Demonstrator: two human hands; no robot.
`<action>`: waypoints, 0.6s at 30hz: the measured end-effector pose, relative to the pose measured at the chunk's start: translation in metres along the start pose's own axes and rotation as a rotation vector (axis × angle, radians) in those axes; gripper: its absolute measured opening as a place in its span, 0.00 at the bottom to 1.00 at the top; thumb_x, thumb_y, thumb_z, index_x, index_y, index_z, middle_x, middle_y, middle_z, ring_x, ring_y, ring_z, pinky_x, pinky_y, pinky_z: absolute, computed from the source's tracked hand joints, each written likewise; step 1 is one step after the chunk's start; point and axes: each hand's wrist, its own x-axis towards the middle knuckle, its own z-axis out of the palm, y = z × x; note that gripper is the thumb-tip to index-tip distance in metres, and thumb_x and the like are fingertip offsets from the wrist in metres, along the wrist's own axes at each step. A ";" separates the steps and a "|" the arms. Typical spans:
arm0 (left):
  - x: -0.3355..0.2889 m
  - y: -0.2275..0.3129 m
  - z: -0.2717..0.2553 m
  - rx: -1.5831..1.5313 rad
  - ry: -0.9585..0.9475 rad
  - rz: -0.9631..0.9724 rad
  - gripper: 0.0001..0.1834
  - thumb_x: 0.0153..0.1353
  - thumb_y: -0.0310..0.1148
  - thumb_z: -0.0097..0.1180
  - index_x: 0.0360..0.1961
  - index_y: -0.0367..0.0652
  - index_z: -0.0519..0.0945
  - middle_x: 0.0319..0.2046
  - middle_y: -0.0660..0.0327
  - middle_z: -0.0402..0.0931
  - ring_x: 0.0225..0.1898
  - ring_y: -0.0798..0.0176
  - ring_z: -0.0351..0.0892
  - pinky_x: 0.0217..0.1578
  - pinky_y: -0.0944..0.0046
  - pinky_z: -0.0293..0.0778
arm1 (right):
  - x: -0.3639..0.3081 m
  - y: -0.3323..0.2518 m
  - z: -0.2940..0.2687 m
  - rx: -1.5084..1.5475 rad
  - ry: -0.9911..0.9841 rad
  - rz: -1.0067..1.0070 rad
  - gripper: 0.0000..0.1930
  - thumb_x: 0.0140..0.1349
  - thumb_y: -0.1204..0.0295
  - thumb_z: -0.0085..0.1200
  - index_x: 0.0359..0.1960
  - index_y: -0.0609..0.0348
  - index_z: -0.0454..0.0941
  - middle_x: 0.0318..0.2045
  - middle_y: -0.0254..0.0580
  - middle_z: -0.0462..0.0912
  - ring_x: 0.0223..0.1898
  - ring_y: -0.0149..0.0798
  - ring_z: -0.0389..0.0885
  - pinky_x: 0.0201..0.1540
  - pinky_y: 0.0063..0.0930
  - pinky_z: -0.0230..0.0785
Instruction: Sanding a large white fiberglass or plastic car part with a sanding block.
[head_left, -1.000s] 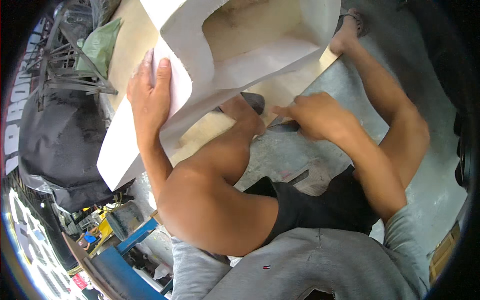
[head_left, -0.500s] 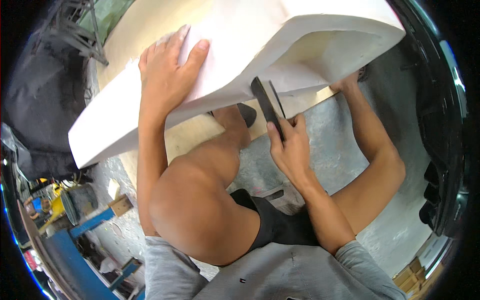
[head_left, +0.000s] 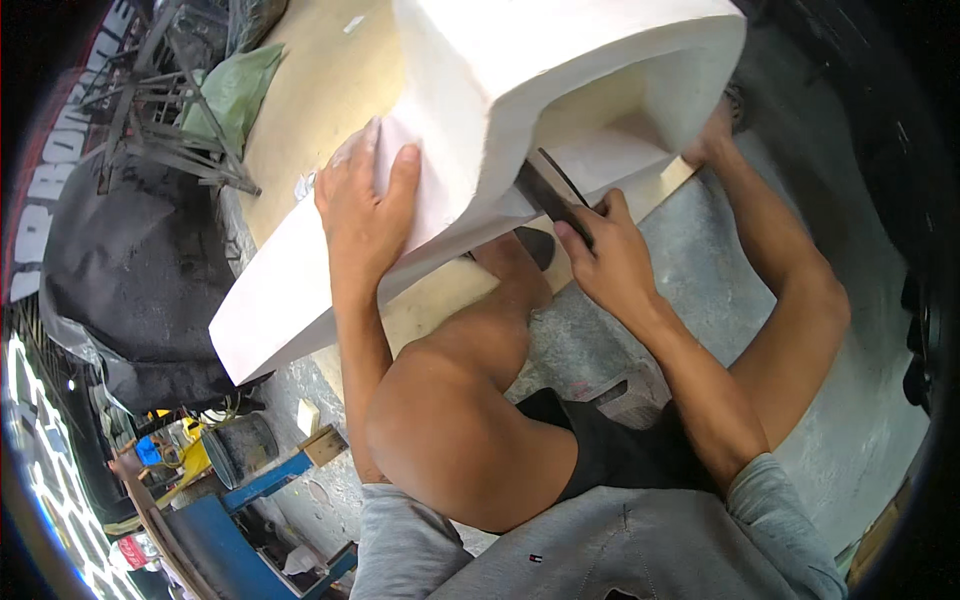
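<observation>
A large white moulded shell (head_left: 480,70) with a smooth skin and a deep hollow at its right end lies in front of me. On its upper side rests my left hand (head_left: 370,205), fingers spread flat with whitish dust on the tips. My right hand (head_left: 610,255) is closed around a long, dark, flat bar-shaped tool (head_left: 548,195), whose exact kind I cannot tell. A thin dark strip (head_left: 563,175) runs beside it. The tool's far end is at the lower rim of the hollow; whether it touches there is unclear.
A pale wooden board (head_left: 310,110) lies under the shell on the grey floor (head_left: 690,240). At left are a black-covered bulky object (head_left: 140,260), a metal frame (head_left: 150,120) and a green bag (head_left: 235,95). A blue bench frame (head_left: 215,530) and a dark bucket (head_left: 240,445) stand lower left.
The view has shifted, so the whole scene sits farther right and lower at the left. The tool's far end has moved deeper into the shell's hollow. My left hand stays on the shell.
</observation>
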 end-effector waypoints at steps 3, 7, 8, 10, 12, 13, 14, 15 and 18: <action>-0.013 0.018 -0.006 -0.326 0.187 -0.213 0.24 0.68 0.40 0.60 0.58 0.35 0.80 0.55 0.45 0.80 0.59 0.50 0.77 0.64 0.52 0.66 | -0.043 0.032 -0.014 0.097 0.048 0.085 0.18 0.66 0.67 0.59 0.56 0.56 0.81 0.38 0.54 0.72 0.35 0.55 0.78 0.41 0.43 0.73; -0.074 0.047 -0.034 -0.304 0.324 0.071 0.13 0.71 0.28 0.53 0.48 0.30 0.84 0.34 0.51 0.84 0.34 0.62 0.82 0.41 0.62 0.77 | -0.093 0.073 -0.033 0.350 0.174 0.337 0.17 0.69 0.64 0.60 0.52 0.62 0.81 0.33 0.41 0.74 0.31 0.37 0.74 0.35 0.32 0.69; -0.091 0.051 -0.043 -0.565 0.288 0.033 0.13 0.72 0.28 0.51 0.47 0.31 0.85 0.32 0.52 0.84 0.30 0.62 0.82 0.39 0.64 0.76 | -0.088 0.060 -0.040 0.529 0.146 0.568 0.16 0.70 0.63 0.60 0.49 0.63 0.81 0.32 0.37 0.75 0.30 0.33 0.73 0.34 0.29 0.68; -0.117 0.066 -0.026 -0.635 0.106 -0.109 0.12 0.71 0.29 0.54 0.47 0.33 0.85 0.33 0.53 0.86 0.31 0.60 0.84 0.40 0.62 0.77 | -0.083 0.063 -0.039 0.662 0.223 0.742 0.14 0.71 0.61 0.59 0.42 0.62 0.81 0.28 0.30 0.78 0.27 0.26 0.71 0.30 0.22 0.65; -0.121 0.073 -0.001 -0.399 -0.179 -0.158 0.14 0.70 0.31 0.56 0.53 0.37 0.85 0.41 0.51 0.87 0.39 0.61 0.87 0.47 0.62 0.78 | -0.075 0.064 -0.043 0.748 0.251 0.743 0.14 0.71 0.61 0.59 0.43 0.62 0.81 0.28 0.30 0.78 0.27 0.26 0.71 0.31 0.22 0.65; -0.119 0.084 0.013 -0.397 -0.256 -0.200 0.17 0.74 0.32 0.51 0.58 0.35 0.80 0.42 0.49 0.87 0.45 0.60 0.86 0.51 0.61 0.77 | -0.072 0.062 -0.045 0.822 0.285 0.742 0.15 0.71 0.61 0.58 0.44 0.62 0.81 0.29 0.30 0.78 0.28 0.26 0.72 0.31 0.22 0.66; -0.114 0.090 0.025 -0.368 -0.355 -0.208 0.20 0.74 0.33 0.51 0.63 0.37 0.77 0.44 0.48 0.86 0.46 0.60 0.86 0.51 0.61 0.76 | -0.069 0.058 -0.043 0.901 0.347 0.703 0.15 0.72 0.61 0.58 0.45 0.63 0.81 0.32 0.31 0.78 0.27 0.26 0.71 0.31 0.23 0.65; -0.115 0.091 0.046 -0.396 -0.345 -0.213 0.21 0.74 0.34 0.50 0.65 0.39 0.75 0.40 0.47 0.87 0.43 0.58 0.86 0.47 0.61 0.77 | -0.063 0.055 -0.043 0.900 0.349 0.706 0.15 0.72 0.61 0.58 0.45 0.63 0.81 0.32 0.31 0.78 0.27 0.26 0.71 0.31 0.23 0.65; -0.094 0.110 0.068 -0.240 -0.570 -0.372 0.37 0.72 0.44 0.51 0.75 0.37 0.57 0.33 0.46 0.85 0.39 0.47 0.86 0.44 0.58 0.77 | -0.061 0.060 -0.051 0.792 0.375 0.615 0.17 0.71 0.61 0.60 0.48 0.65 0.81 0.38 0.35 0.78 0.34 0.29 0.74 0.38 0.26 0.68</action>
